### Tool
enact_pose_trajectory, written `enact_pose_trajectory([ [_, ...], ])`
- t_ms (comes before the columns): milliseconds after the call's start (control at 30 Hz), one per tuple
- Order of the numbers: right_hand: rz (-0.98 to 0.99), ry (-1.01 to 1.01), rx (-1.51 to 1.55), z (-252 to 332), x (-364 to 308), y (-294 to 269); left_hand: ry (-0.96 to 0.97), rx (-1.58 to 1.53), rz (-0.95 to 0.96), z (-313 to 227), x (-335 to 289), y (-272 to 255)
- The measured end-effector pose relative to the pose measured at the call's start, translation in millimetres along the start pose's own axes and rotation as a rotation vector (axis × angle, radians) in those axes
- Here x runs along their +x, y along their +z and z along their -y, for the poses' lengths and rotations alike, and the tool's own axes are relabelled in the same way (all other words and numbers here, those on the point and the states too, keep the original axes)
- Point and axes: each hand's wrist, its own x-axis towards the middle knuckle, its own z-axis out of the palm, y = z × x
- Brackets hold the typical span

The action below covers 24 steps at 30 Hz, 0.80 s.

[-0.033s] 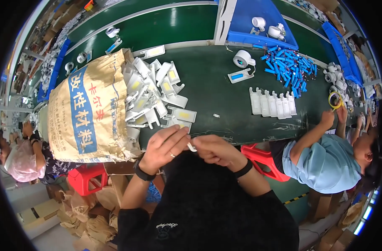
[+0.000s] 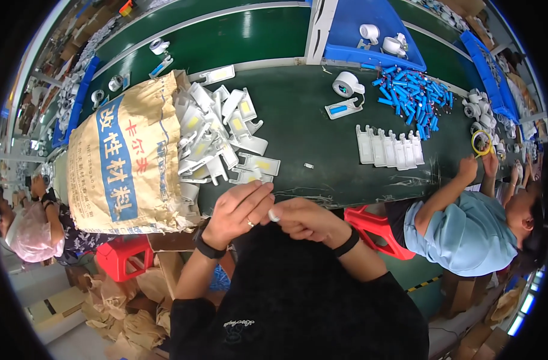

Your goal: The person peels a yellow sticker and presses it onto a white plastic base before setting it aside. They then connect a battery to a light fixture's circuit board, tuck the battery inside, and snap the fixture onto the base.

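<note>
Close in front of my body, my left hand [image 2: 239, 211] and my right hand [image 2: 305, 220] meet at the fingertips. Both are closed on a small white piece [image 2: 275, 213]; only its rounded end shows, and the fingers hide the rest. Just beyond my left hand lies a heap of white plastic housings [image 2: 211, 129], several with a yellow panel. They spill from a large paper sack [image 2: 115, 162] on the left. A row of white housings [image 2: 389, 149], overlapping side by side, lies right of centre.
Blue cylindrical cells [image 2: 409, 96] with wires are piled at the far right. Beside them is a round white lamp head [image 2: 347, 84] wired to a housing with a blue cell. A blue bin [image 2: 376, 57] stands behind. A co-worker in light blue [image 2: 463, 231] sits to the right.
The white piece has turned between my fingers and shows a shorter, rounder end. My hands have barely shifted; the things on the table lie as before.
</note>
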Motion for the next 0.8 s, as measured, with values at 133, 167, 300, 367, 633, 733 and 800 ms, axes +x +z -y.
enact_pose_trajectory([
  [133,0.001,0.002,0.132,-17,1,0,-0.202,0.058,-0.211,-1,-22,31],
  [167,-0.1,-0.067,0.004,-18,-1,1,-0.438,-0.06,-0.315,-4,-22,42],
  [300,-0.127,-0.06,-0.221,-8,-11,-4,-0.995,-1.918,-0.02,-14,-8,39],
  [367,-0.089,-0.106,-0.23,-4,-14,6,-0.923,-1.961,0.105,-17,-11,41],
  [633,-0.848,-1.087,-1.272,-6,-26,0,-1.084,-2.043,-0.244,-15,-12,44],
  [733,-0.708,-1.086,-1.496,-6,-20,7,-1.09,-2.013,-0.26,-13,-16,49],
  [800,-0.709,-1.13,-1.561,-9,-13,5,-1.088,-2.001,-0.279,-16,-15,48],
])
